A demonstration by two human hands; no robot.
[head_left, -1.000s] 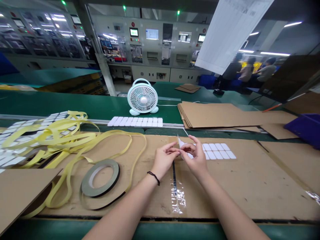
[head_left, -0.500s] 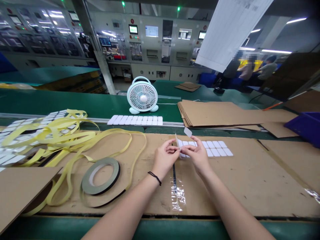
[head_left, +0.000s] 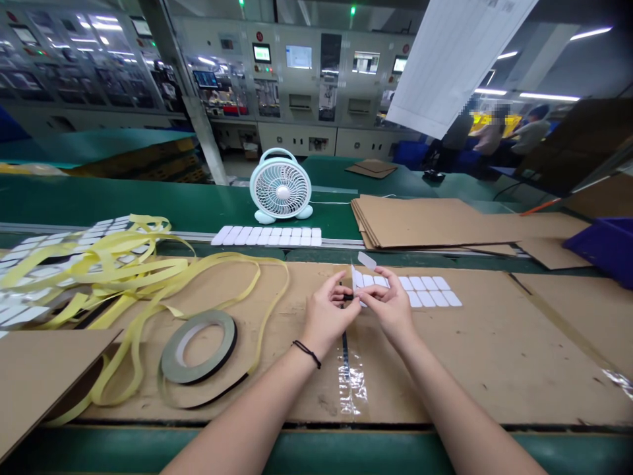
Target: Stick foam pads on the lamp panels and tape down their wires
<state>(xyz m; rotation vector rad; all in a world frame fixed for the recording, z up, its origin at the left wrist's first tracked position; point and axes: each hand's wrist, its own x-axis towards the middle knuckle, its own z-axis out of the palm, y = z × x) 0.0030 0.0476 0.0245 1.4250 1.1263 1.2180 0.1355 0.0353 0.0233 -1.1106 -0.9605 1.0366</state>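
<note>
My left hand (head_left: pixel 327 310) is closed, with a small black piece (head_left: pixel 349 297) showing between its fingertips. My right hand (head_left: pixel 393 309) is closed too, its thumb and fingers pinching at the raised left end of a sheet of white stickers (head_left: pixel 429 291). A single white sticker (head_left: pixel 366 260) clings to the tip of my right forefinger, tilted upward. The fingertips of both hands nearly meet, so what lies right between them is partly hidden. Rows of rounded white stickers extend to the right along the cardboard.
Cardboard (head_left: pixel 469 356) covers the bench. To the left lie a tape roll (head_left: pixel 171 356) and tangled yellow strips (head_left: pixel 143 270) over more sticker sheets. Behind stand a small fan (head_left: pixel 281 188), a sticker strip (head_left: pixel 267 236), stacked cardboard (head_left: pixel 435 223) and a blue bin (head_left: pixel 606 251).
A black piece now shows between my left fingertips. The sticker on my right forefinger has tipped flatter and shifted slightly left. Both hands stay nearly in place.
</note>
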